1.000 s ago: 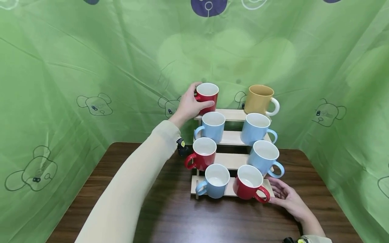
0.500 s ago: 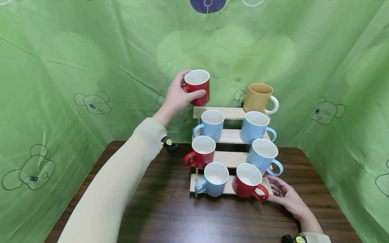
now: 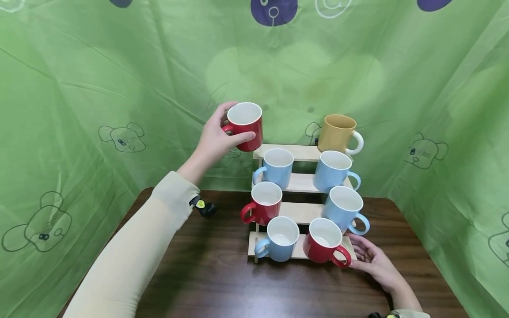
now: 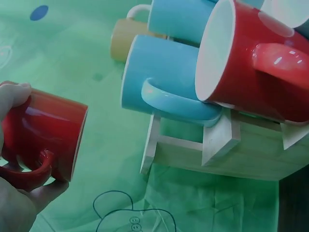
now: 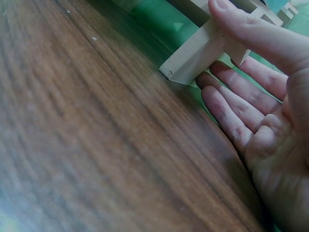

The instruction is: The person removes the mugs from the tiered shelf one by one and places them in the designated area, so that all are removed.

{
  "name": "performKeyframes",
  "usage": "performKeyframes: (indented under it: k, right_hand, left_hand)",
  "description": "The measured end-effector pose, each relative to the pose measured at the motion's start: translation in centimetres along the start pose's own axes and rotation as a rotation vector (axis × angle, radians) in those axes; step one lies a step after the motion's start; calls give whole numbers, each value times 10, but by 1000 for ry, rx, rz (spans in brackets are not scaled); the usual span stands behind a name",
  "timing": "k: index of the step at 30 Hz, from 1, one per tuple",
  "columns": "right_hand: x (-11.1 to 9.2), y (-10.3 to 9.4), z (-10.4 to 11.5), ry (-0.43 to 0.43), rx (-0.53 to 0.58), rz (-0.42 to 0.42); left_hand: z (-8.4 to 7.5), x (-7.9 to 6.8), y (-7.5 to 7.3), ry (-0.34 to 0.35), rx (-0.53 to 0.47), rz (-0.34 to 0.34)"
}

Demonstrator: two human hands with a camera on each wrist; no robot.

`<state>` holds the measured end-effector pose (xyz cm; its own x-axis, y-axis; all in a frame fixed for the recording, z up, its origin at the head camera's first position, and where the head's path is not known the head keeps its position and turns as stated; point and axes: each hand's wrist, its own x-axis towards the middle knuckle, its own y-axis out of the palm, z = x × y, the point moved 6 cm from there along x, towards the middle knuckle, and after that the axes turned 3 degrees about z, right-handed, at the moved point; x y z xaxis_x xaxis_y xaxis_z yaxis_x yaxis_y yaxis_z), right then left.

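Observation:
My left hand (image 3: 214, 140) holds a red mug (image 3: 251, 133) with a white inside, upright in the air just left of the top shelf. Its thumb lies along the mug's front, and the handle points into the palm. My right hand (image 3: 379, 268) grips the lower right end of a stepped wooden rack (image 3: 302, 213), thumb in front and fingers behind the side piece. A yellow mug (image 3: 335, 134) stands on the top step's right. Below it, pairs of mugs fill the lower steps, among them a red mug (image 3: 264, 209) and a light blue mug (image 3: 281, 246).
The rack stands on a dark wood table (image 3: 254, 291). Green cloth (image 3: 159, 88) with bear drawings hangs behind and on both sides. Mug handles jut out past the rack's ends, such as that of the right light blue mug (image 3: 343, 209).
My left hand has lifted the red mug off the left end of the top shelf, moved it left, then lowered it slightly. My right hand stays at the rack's corner.

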<state>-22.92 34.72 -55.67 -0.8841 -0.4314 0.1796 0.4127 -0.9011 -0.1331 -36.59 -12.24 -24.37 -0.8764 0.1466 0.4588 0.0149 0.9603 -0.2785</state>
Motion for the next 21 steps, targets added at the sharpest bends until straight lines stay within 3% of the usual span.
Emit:
performKeyframes:
  k: [5, 12, 21]
  right_hand:
    - [0, -2, -1, 0, -4, -6]
    - [1, 1, 2, -22, 31, 13]
    - [0, 1, 3, -20, 32, 12]
  left_hand:
    - [5, -11, -13, 10, -6, -18]
    - [19, -32, -38, -31, 72, -75]
    - [49, -59, -63, -84, 152, -115]
